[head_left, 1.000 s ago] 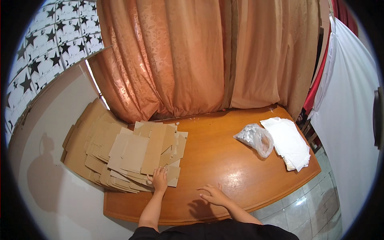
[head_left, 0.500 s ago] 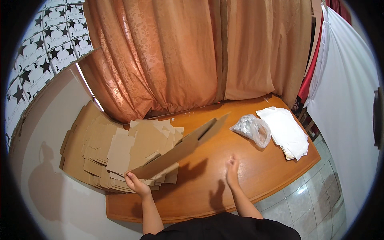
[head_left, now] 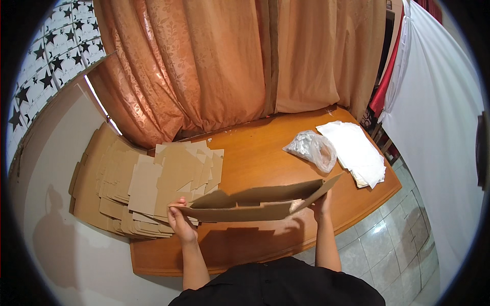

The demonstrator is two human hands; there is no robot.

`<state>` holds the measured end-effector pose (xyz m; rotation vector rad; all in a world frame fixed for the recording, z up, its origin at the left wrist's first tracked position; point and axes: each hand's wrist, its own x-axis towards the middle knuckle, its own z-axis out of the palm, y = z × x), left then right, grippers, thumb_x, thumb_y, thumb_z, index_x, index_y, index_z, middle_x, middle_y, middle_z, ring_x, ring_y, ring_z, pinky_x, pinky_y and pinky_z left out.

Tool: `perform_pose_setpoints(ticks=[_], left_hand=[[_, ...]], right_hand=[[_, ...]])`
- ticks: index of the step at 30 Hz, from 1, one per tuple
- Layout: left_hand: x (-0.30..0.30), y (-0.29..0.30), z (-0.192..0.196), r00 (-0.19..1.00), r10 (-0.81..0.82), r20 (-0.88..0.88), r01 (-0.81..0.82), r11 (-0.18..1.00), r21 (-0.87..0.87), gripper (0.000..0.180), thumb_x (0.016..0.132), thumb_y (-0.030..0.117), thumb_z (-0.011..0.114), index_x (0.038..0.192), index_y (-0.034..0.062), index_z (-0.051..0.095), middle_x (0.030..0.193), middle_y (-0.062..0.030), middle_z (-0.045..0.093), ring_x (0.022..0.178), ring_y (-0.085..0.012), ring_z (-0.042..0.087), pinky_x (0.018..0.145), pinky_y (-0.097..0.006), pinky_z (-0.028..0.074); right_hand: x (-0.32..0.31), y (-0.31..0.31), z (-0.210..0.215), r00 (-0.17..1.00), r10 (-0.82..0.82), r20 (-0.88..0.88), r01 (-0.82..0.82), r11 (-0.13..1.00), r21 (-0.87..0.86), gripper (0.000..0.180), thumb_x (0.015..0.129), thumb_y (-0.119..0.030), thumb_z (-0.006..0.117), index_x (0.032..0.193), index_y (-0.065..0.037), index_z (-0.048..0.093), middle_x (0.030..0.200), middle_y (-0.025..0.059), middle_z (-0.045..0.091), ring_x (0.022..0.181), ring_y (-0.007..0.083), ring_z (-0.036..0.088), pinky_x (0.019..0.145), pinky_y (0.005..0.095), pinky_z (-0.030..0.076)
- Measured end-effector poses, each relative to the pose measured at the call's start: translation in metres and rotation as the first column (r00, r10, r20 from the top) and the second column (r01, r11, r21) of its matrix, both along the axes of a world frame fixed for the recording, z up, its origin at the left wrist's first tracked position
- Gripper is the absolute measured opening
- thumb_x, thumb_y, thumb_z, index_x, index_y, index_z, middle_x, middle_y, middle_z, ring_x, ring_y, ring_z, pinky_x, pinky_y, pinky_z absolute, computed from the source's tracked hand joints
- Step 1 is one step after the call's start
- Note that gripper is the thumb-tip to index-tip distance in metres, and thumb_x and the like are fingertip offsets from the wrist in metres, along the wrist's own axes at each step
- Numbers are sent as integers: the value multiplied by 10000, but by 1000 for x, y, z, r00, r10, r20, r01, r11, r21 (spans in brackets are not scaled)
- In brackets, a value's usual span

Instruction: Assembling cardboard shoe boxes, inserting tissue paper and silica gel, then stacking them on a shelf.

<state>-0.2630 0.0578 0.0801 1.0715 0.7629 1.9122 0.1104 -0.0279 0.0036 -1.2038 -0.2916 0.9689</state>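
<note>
At the far left, a wide stack of flat brown cardboard sheets (head_left: 109, 178) lies partly on the wooden table and partly past its left edge, against the pale wall. On top of it, toward the table's middle, sits a looser pile of smaller tan cardboard cut-outs (head_left: 178, 171), fanned and overlapping.

The person's left hand (head_left: 179, 222) grips the left end of 1 long brown flat cardboard box blank (head_left: 255, 204). The thumb lies on the near face and the fingers curl behind the edge, pinching the board; this hand is just in front of the stack's near corner. The blank is held off the orange-brown wooden table (head_left: 255, 153), level across the person's front, its flaps partly opened so that a dark gap shows along the top. Its shadow falls on the tabletop beneath.

The right hand (head_left: 320, 204) holds the blank's right end from below and behind. Most of its fingers are hidden by the cardboard, so whether they are spread or pressed together cannot be told; the hand is closed on the board.

Further right, well apart from both hands, a crumpled clear plastic bag (head_left: 312, 149) lies on the table, just beside a stack of white flat sheets (head_left: 354, 152) near the right edge. Orange-brown curtains (head_left: 214, 66) hang behind the table.
</note>
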Motion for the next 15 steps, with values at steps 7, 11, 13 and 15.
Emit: perform_pose_setpoints(ticks=[7, 11, 13, 15], left_hand=[[42, -6, -12, 879, -367, -305, 404, 913, 65, 347, 971, 338, 409, 885, 48, 579, 1206, -143, 495, 1179, -248, 440, 1045, -410, 278], [45, -3, -12, 842, -528, -111, 538, 835, 114, 382, 970, 353, 395, 1065, 35, 585, 1351, -115, 374, 1212, -240, 420, 1052, -410, 278], [52, -4, -9, 794, -587, 159, 569, 809, 146, 449, 958, 355, 409, 1262, 33, 480, 1457, -92, 231, 1242, -241, 398, 1069, -412, 270], [52, 4, -21, 799, -574, 181, 559, 819, 129, 444, 961, 350, 388, 1296, 62, 433, 1456, -102, 246, 1268, -253, 366, 1062, -416, 284]], right_hand=[[-43, 10, 23, 971, 235, 39, -214, 934, -287, 626, 872, -664, 310, 1040, -99, 517, 746, 77, 568, 319, 112, 322, 373, 291, 351], [-35, -3, 22, 907, 386, -166, -388, 921, 21, 445, 912, -528, 382, 1024, -119, 515, 635, 1, 473, 325, 82, 264, 363, 257, 266], [-30, -6, 25, 916, 364, -169, -347, 930, 122, 436, 923, -513, 366, 1028, -116, 510, 630, -2, 476, 327, 81, 261, 364, 247, 253], [-23, -10, 26, 922, 365, -127, -308, 893, 328, 450, 941, -502, 327, 1040, -96, 497, 591, -11, 471, 328, 71, 261, 359, 228, 228]])
